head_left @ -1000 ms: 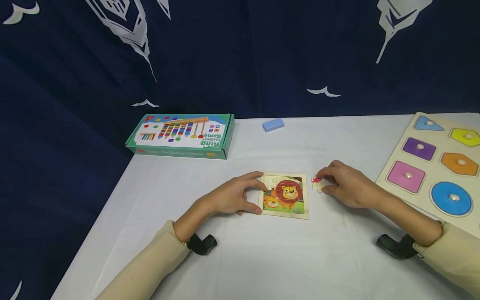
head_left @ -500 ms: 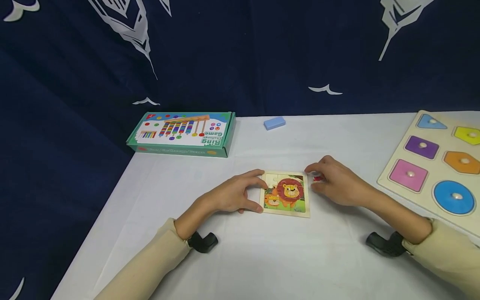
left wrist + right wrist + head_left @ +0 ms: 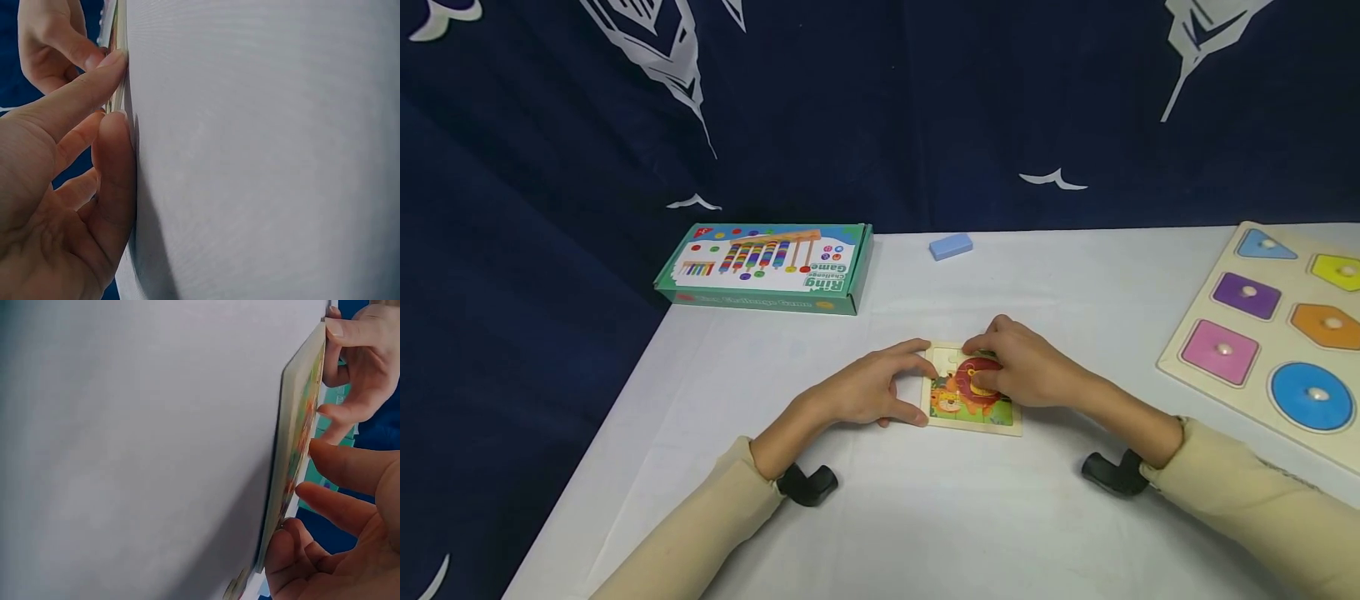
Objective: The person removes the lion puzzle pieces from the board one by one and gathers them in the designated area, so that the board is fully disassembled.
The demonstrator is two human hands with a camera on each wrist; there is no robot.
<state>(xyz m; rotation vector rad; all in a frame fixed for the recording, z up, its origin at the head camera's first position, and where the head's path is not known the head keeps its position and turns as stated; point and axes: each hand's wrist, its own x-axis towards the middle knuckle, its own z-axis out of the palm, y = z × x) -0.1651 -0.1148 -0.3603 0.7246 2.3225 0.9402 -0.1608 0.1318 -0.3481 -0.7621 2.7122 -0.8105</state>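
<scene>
A small wooden jigsaw puzzle with a lion picture lies in its pale frame on the table. My left hand holds the frame's left edge, thumb at the near corner and fingers along the side. In the head view, my right hand is over the puzzle's right part, covering some of the lion. The right wrist view shows its thumb and fingertips spread apart, right at the picture. A loose puzzle piece lies on the table beside the frame; the right hand hides it in the head view.
A green ring game box lies at the back left, with a blue block right of it. A large board of knobbed shapes lies at the right. A dark blue curtain hangs behind the white-covered table.
My right hand has moved left from beside the loose piece to over the puzzle. The left hand has stayed at the frame's left edge.
</scene>
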